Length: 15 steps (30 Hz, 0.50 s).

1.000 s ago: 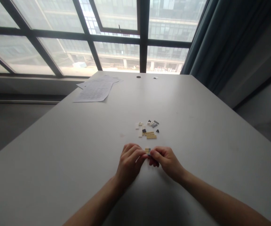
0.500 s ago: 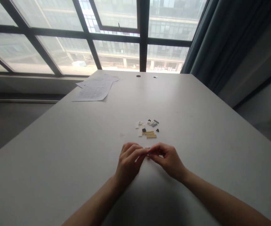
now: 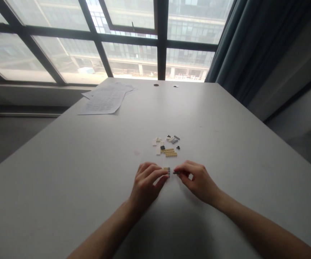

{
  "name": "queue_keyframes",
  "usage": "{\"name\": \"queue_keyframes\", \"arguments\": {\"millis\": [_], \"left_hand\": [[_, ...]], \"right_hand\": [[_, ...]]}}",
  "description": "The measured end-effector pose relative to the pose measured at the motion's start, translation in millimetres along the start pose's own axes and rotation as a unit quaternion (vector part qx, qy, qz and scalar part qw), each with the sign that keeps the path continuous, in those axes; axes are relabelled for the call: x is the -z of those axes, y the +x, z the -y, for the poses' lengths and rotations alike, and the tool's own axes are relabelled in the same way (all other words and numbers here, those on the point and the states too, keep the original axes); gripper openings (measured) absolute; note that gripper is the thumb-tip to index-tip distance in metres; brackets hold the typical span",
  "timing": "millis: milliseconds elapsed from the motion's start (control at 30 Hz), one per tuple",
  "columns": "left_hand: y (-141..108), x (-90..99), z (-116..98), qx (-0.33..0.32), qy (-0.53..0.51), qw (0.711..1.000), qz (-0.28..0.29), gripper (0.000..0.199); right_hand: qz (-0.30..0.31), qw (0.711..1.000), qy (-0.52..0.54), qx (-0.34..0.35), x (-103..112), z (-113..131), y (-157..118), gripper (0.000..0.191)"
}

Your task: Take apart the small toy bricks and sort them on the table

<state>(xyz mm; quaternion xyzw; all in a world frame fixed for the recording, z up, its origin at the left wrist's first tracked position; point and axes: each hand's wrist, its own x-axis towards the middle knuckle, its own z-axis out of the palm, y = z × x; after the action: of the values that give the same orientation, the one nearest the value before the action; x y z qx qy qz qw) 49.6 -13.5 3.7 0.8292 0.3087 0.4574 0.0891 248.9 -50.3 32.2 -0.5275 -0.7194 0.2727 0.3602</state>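
Between the fingertips of my left hand (image 3: 148, 180) is a small tan and grey brick assembly (image 3: 168, 171), partly covered by the fingers. Just to its right, my right hand (image 3: 197, 176) pinches a small dark grey piece (image 3: 176, 172). A narrow gap separates the two held parts. Beyond the hands lies a loose group of toy bricks: tan strips (image 3: 171, 154), a black piece (image 3: 162, 147), white pieces (image 3: 158, 151), grey strips (image 3: 174, 141) and a small black piece (image 3: 178, 147) at the right.
The white table (image 3: 90, 162) stretches away to large windows. Printed papers (image 3: 104, 100) lie at its far left edge. Two round holes (image 3: 156, 85) are near the far edge. A dark curtain (image 3: 242, 54) hangs at the right.
My right hand has moved a little right, away from my left hand, with the dark grey piece. The assembly at my left fingertips shows more. The whole view has shifted slightly.
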Motion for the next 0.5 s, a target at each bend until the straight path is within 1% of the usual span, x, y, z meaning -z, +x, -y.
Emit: {"name": "queue_keyframes", "arguments": {"millis": [133, 200, 267, 400, 500], "left_hand": [[-1, -0.1, 0, -0.009, 0.012, 1.000, 0.012, 0.010], [-2, 0.2, -1, -0.020, 0.029, 0.999, 0.031, 0.009], [-2, 0.4, -4, -0.033, 0.055, 0.995, 0.071, 0.010], [-3, -1.1, -11, -0.069, 0.108, 0.977, 0.172, 0.030], [-3, -3.5, -13, -0.080, 0.139, 0.964, 0.213, 0.041]], "right_hand": [[0.013, 0.997, -0.077, -0.020, 10, -18, -3, 0.025], [0.014, 0.992, -0.117, -0.032, 12, -24, -5, 0.021], [0.013, 0.987, -0.152, -0.039, 11, -27, -7, 0.017], [0.007, 0.977, -0.211, -0.036, 6, -26, -10, 0.009], [0.008, 0.972, -0.234, -0.031, 2, -24, -11, 0.006]]}}
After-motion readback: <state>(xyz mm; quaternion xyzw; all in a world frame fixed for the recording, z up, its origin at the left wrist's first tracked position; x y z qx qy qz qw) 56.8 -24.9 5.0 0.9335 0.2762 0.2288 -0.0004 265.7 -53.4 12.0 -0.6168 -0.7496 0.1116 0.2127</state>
